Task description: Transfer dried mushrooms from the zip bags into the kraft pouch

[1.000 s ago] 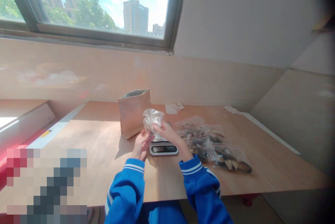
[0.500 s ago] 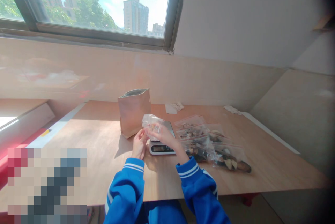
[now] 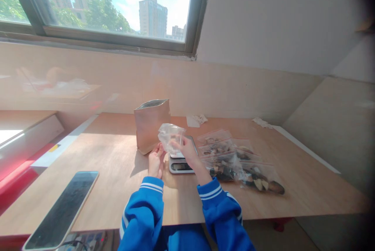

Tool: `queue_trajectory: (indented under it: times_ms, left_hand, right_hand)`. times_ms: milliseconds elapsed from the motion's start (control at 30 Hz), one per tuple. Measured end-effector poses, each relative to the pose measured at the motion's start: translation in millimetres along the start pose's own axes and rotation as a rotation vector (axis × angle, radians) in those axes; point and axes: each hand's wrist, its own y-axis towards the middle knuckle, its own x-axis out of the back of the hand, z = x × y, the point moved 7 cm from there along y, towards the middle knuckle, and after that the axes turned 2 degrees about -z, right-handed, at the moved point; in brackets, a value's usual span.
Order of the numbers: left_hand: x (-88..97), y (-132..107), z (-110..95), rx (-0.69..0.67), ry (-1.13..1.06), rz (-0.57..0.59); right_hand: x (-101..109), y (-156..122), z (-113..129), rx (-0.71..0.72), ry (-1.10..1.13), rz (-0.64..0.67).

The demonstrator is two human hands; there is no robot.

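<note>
Both hands grip the clear bag (image 3: 170, 137) — left hand (image 3: 155, 161), right hand (image 3: 187, 150) — lifted higher than before.

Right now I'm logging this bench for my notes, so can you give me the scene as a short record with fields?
Left hand: beside the scale, at the clear bag's lower edge
Right hand: pinching the clear bag above the scale
Behind: open brown paper pouch, upright
Right of scale: filled zip bags lying in a row
Near left: phone, screen dark
Surface: wooden table
</note>
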Motion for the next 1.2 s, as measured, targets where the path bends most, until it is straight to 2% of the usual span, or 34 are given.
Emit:
queue_trajectory:
  times_ms: [200,333,400,500,600,700,800,933,1067,1200]
  left_hand:
    - [11.0,0.7,-3.6,-0.013,-0.058,-0.098]
    - [10.9,0.0,0.1,0.011,-0.052,-0.11]
    - [9.9,-0.8,1.6,0.02,-0.048,-0.111]
    - [8.4,-1.8,3.4,0.035,-0.039,-0.102]
    - [6.3,-3.0,4.6,0.043,-0.026,-0.075]
    - [4.1,-4.2,5.2,0.037,-0.016,-0.038]
    - [4.1,-4.7,6.0,0.027,-0.006,-0.02]
    - [5.1,-4.3,7.6,0.02,0.009,-0.004]
    - [3.8,-4.3,8.9,0.029,0.033,0.019]
    - [2.6,-4.4,8.7,0.034,0.042,0.035]
  right_hand:
    - [28.3,6.4,13.3,-0.011,0.313,-0.167]
    - [39.0,20.6,49.6,0.131,0.302,-0.299]
    - [29.8,33.9,79.4,0.254,0.205,-0.301]
    - [0.1,59.4,125.5,0.444,0.078,-0.214]
    - [-26.5,83.0,155.5,0.605,-0.061,-0.207]
    - [-50.9,97.9,159.0,0.717,-0.196,-0.112]
    - [-69.4,98.9,143.2,0.788,-0.332,0.049]
    - [-73.2,90.9,128.5,0.8,-0.502,0.084]
    - [-75.5,80.5,142.5,0.792,-0.685,0.149]
    - [-81.0,67.3,157.2,0.698,-0.951,0.253]
